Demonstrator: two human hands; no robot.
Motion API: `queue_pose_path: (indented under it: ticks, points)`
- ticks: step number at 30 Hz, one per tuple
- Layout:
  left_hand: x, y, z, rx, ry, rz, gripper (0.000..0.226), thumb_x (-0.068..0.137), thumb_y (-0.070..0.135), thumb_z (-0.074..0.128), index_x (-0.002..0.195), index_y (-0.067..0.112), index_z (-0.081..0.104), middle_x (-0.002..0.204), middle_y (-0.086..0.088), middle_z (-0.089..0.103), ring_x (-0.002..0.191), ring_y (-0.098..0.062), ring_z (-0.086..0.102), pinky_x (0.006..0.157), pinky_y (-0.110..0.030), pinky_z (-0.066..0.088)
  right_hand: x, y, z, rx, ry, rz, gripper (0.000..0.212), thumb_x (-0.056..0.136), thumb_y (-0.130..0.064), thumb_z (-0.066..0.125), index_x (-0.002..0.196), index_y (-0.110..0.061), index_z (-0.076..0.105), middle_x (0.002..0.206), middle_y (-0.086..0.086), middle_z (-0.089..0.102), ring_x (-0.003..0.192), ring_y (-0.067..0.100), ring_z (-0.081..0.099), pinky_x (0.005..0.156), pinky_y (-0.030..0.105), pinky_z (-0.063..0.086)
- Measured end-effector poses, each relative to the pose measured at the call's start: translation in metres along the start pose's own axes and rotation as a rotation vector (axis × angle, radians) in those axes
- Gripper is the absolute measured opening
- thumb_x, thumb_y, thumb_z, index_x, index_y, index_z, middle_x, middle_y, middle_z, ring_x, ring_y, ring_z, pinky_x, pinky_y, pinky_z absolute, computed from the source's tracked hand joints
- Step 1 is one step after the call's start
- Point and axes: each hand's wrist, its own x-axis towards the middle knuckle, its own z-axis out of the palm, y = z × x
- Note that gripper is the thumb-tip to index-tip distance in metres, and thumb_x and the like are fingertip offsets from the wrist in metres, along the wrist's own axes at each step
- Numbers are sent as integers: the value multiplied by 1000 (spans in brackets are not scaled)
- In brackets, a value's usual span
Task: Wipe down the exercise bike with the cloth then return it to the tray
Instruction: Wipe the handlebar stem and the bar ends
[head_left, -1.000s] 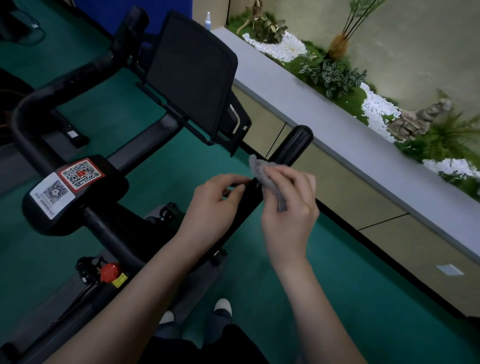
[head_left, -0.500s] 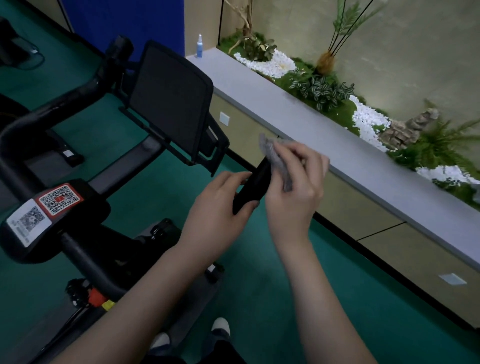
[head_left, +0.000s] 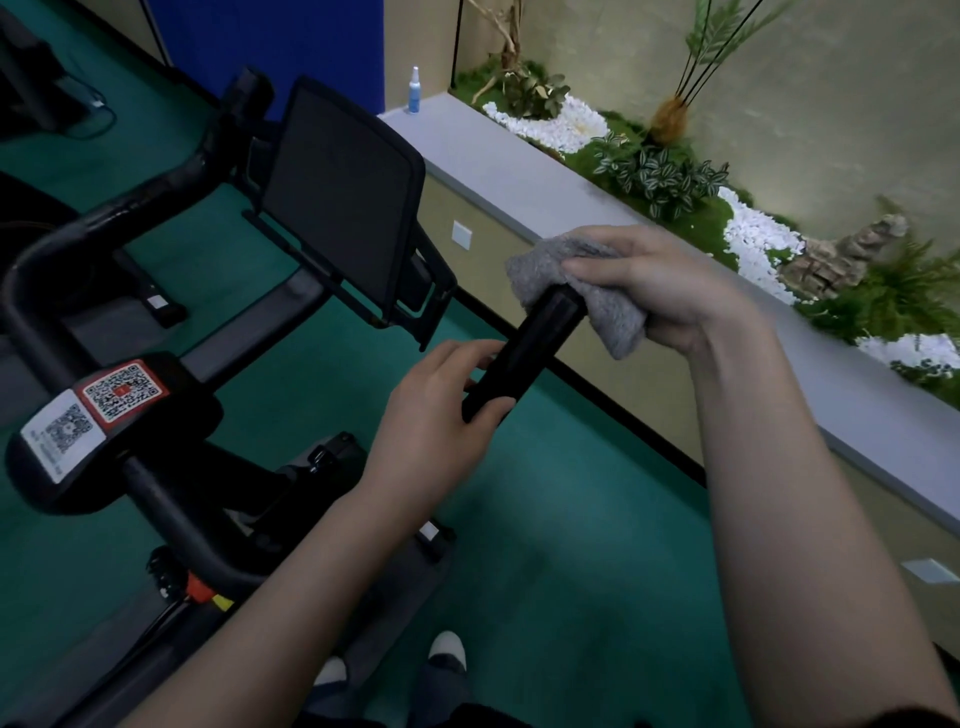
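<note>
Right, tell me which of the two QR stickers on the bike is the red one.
The red QR sticker is the upper-right one, nearer the screen; the white QR sticker sits lower-left of it.

Over the handlebar end, cloth — screen left, ledge behind, bottle on it.

The far end of the handlebar grip is buried under the grey cloth. The cloth in turn hides the underside of the right hand that grips it, while the left hand, wrapped round the grip, covers the place where its near end joins the bar. The exercise bike is cut off by the left and near edges, and the print on its QR labels and on the far spray bottle is too small to read.
</note>
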Motion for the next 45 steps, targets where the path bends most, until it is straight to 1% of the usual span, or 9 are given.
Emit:
queue_pose_path:
  ticks: [5, 9, 12, 17, 21, 25, 29, 36, 45]
  points:
    - [0, 1, -1, -18, -24, -30, 42, 84, 21, 70, 124, 25, 57, 108, 14, 57, 87, 1, 51, 73, -4, 39, -12, 52, 14, 555, 121, 30, 37, 88, -9, 55, 125, -5, 57, 104, 11, 71, 94, 22, 67, 80, 33, 57]
    - [0, 1, -2, -38, -29, -40, 42, 84, 20, 70, 123, 25, 58, 107, 14, 57, 87, 2, 51, 74, 0, 38, -22, 80, 46, 798, 263, 26, 37, 95, -2, 44, 130, -8, 55, 113, 14, 68, 105, 25, 65, 84, 35, 56]
    - [1, 1, -3, -33, -36, -34, 43, 83, 19, 71, 124, 24, 58, 108, 13, 57, 87, 1, 52, 74, -4, 41, -23, 85, 67, 770, 324, 46, 33, 93, 5, 38, 112, -7, 62, 109, 18, 67, 108, 32, 59, 99, 46, 45]
    - [1, 2, -4, -33, -47, -31, 42, 83, 20, 71, 123, 23, 59, 108, 12, 59, 86, -2, 54, 77, -14, 43, -31, 81, 74, 653, 360, 34, 35, 90, 10, 38, 107, -6, 64, 95, 12, 69, 86, 21, 65, 75, 31, 52]
    - [0, 0, -6, -32, -89, -4, 43, 85, 22, 69, 126, 23, 56, 110, 10, 58, 88, -2, 52, 74, -7, 39, -45, 91, 91, 578, 430, 59, 31, 94, 6, 43, 118, -1, 60, 94, 11, 69, 82, 20, 64, 69, 27, 52]
    - [-1, -3, -13, -22, -150, 52, 45, 88, 26, 65, 131, 23, 52, 116, 8, 55, 95, -5, 53, 83, -19, 45, -66, 96, 105, 536, 559, -8, 19, 94, -2, 51, 108, -3, 65, 100, 16, 69, 89, 23, 64, 83, 34, 51]
    - [-7, -4, -21, 41, -214, 111, 50, 91, 30, 60, 138, 20, 45, 127, 4, 51, 110, -11, 51, 92, -26, 43, -95, 101, 117, 447, 768, -82, 20, 94, -1, 53, 97, -14, 68, 89, 0, 72, 80, 9, 65, 69, 19, 51]
    - [-24, 1, -36, 111, -231, 320, 45, 93, 24, 58, 134, 9, 50, 125, -6, 52, 116, -22, 48, 99, -34, 40, -147, 120, 151, 349, 1109, 8, 19, 94, -1, 53, 98, -15, 65, 85, -1, 66, 69, 3, 60, 60, 17, 48]
    - [-58, 27, -3, 158, -444, 540, 42, 91, 21, 60, 129, 4, 54, 122, -13, 59, 114, -31, 52, 99, -42, 41, -207, 140, 163, 357, 1267, 38, 25, 93, 1, 53, 91, -21, 66, 80, -7, 68, 68, 0, 62, 61, 15, 48]
